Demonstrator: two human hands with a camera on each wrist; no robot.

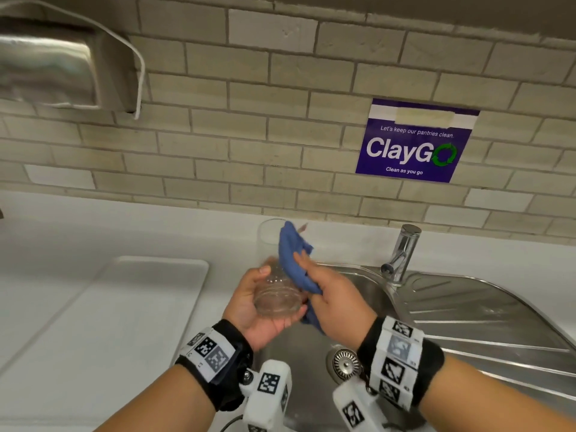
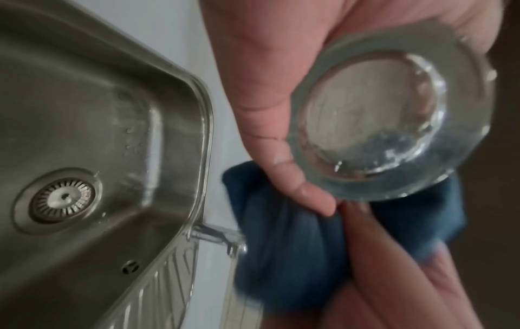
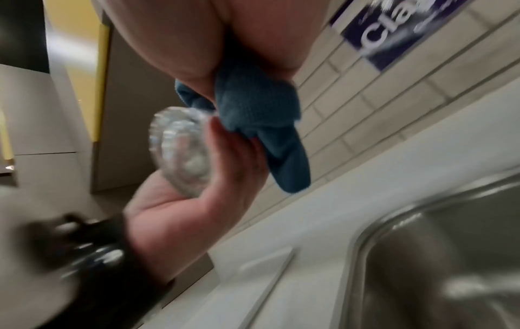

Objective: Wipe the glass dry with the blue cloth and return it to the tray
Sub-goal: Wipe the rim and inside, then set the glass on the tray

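A clear drinking glass is held tilted over the sink's left edge, its thick base toward me and its mouth toward the wall. My left hand grips it around the base. The left wrist view shows the round base of the glass against my thumb. My right hand grips the bunched blue cloth and presses it against the glass's right side; a fold of cloth rises beside the rim. In the right wrist view the cloth hangs from my fist beside the glass. The white tray lies on the counter to the left.
A steel sink with a drain strainer lies below my hands, with a ribbed draining board to the right. A chrome tap stands behind the basin. A steel dispenser hangs on the tiled wall at upper left.
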